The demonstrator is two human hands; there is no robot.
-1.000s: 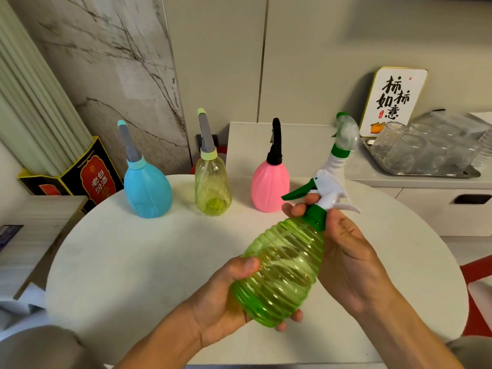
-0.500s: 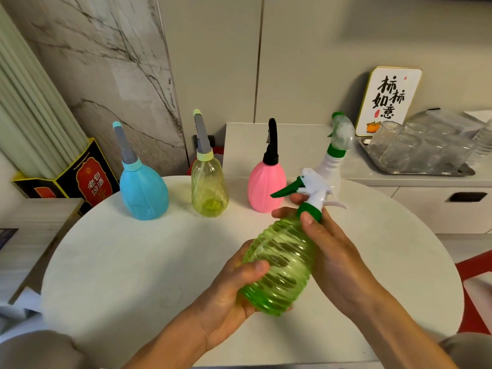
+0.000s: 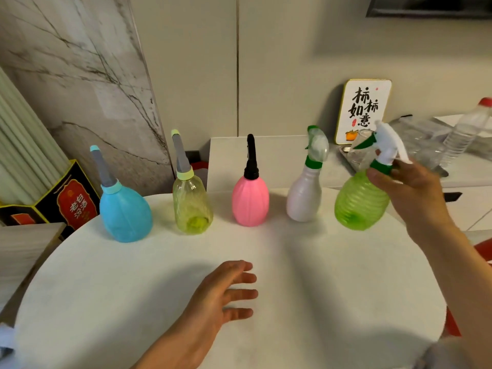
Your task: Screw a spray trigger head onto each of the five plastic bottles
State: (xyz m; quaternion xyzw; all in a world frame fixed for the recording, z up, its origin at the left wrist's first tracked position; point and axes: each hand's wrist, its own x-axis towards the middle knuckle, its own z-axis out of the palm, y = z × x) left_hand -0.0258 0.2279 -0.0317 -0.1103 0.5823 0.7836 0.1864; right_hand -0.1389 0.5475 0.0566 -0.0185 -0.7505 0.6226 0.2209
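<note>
Five bottles with spray heads stand in a row at the back of the round white table [image 3: 346, 302]: a blue bottle [image 3: 125, 211], a yellow-green clear bottle [image 3: 192, 205], a pink bottle [image 3: 249, 201], a white bottle [image 3: 304, 197] and a ribbed green bottle [image 3: 359, 202]. My right hand [image 3: 410, 187] grips the green bottle by its green collar, under the white trigger head [image 3: 388, 145], at the right end of the row. My left hand [image 3: 226, 294] hovers low over the table's middle with fingers spread, holding nothing.
A side counter behind the table carries a framed sign [image 3: 363, 110], a tray of clear glasses [image 3: 415, 153] and a water bottle [image 3: 466, 129]. A black and red box [image 3: 66, 203] leans at the left. A red chair edge [image 3: 482, 249] shows at the right.
My right hand carried the green bottle from in front of me to the right end of the row. My left hand let go of it and dropped toward the table.
</note>
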